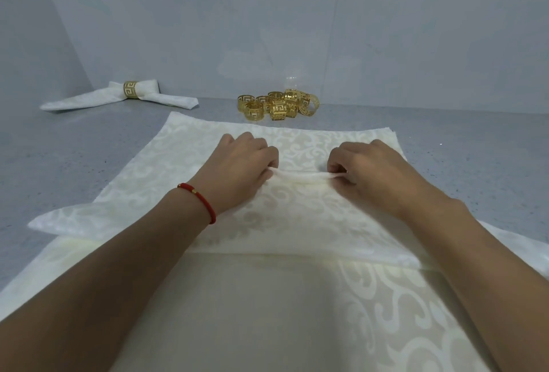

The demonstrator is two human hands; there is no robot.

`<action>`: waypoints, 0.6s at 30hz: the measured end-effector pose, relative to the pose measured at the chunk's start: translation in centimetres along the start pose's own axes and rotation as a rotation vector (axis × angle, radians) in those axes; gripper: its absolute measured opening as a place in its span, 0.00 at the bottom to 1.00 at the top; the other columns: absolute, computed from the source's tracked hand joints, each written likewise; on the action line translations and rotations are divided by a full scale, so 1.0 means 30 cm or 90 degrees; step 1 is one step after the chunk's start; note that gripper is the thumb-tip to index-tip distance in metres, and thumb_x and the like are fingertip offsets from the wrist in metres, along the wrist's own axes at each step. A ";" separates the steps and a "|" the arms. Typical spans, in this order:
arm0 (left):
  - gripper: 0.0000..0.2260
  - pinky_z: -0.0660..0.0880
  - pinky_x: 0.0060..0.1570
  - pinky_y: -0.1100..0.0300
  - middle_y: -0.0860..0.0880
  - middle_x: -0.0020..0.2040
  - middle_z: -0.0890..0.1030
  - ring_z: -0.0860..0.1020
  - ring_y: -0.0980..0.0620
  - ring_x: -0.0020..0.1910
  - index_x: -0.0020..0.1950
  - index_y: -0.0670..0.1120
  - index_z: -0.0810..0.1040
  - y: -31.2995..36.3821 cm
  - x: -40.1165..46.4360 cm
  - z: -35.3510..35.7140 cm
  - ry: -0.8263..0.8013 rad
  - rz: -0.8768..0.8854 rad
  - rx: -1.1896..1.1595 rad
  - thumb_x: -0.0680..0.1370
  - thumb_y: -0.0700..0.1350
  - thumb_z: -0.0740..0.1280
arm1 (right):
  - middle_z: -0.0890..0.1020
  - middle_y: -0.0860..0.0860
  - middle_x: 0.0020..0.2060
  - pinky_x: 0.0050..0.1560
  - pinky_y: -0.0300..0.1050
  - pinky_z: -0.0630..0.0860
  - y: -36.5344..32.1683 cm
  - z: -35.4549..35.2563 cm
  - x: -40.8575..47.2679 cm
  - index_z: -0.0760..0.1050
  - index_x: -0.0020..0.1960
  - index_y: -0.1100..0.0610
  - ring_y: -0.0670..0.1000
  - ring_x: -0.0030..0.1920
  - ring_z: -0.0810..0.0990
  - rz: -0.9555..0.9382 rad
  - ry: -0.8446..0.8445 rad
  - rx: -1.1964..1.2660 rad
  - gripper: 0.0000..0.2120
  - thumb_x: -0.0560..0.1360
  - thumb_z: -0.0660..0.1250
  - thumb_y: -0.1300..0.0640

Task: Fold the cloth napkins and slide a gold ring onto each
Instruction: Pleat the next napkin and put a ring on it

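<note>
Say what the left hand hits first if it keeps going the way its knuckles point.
Likely the right hand: the left hand faces it, both pinching one raised ridge of the cream patterned cloth napkin. Only that ridge lies between; depth is uncertain.

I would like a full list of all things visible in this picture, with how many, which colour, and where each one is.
flat napkin: one, cream patterned, centre of the counter, a ridge pinched up in its middle
lower napkin: at least one, cream, under it, near edge
finished napkin: one, white, far left, with a gold ring on it
loose rings: about nine, gold, heap behind the flat napkin
counter: one, grey speckled
wall: pale grey, behind
bracelet: one, red, left wrist
left hand: pinches the ridge
right hand: pinches the ridge
</note>
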State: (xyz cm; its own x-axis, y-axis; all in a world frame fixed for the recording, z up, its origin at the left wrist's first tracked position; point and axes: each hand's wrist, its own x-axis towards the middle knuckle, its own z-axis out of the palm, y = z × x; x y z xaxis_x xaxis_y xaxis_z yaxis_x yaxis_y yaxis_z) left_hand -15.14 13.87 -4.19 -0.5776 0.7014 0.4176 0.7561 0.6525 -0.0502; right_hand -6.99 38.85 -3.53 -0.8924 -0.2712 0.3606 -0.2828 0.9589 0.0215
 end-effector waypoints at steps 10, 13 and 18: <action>0.12 0.74 0.52 0.52 0.51 0.49 0.82 0.78 0.50 0.48 0.56 0.50 0.82 0.023 -0.025 -0.037 -0.085 -0.032 -0.107 0.80 0.41 0.61 | 0.78 0.42 0.43 0.46 0.47 0.70 -0.011 -0.040 -0.047 0.76 0.57 0.47 0.50 0.46 0.78 0.063 -0.076 0.085 0.07 0.79 0.64 0.53; 0.11 0.73 0.49 0.57 0.51 0.45 0.83 0.76 0.53 0.43 0.61 0.47 0.81 0.019 -0.028 -0.024 -0.020 -0.104 -0.148 0.80 0.42 0.64 | 0.75 0.45 0.44 0.48 0.51 0.75 -0.002 -0.010 -0.053 0.80 0.62 0.49 0.52 0.48 0.77 0.066 -0.078 0.082 0.11 0.82 0.64 0.51; 0.04 0.72 0.53 0.52 0.44 0.48 0.80 0.75 0.45 0.50 0.48 0.45 0.81 0.029 -0.029 -0.029 -0.082 -0.124 -0.142 0.79 0.43 0.67 | 0.80 0.48 0.50 0.52 0.52 0.74 -0.006 -0.029 -0.047 0.80 0.55 0.53 0.54 0.52 0.78 0.066 -0.058 0.070 0.06 0.80 0.67 0.54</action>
State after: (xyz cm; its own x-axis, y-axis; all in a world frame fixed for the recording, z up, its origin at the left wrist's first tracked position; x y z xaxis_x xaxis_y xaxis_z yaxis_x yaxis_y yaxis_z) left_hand -13.72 13.59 -3.82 -0.7418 0.6089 0.2812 0.6678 0.7091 0.2261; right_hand -5.38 39.14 -3.23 -0.9457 -0.1825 0.2690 -0.2198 0.9687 -0.1155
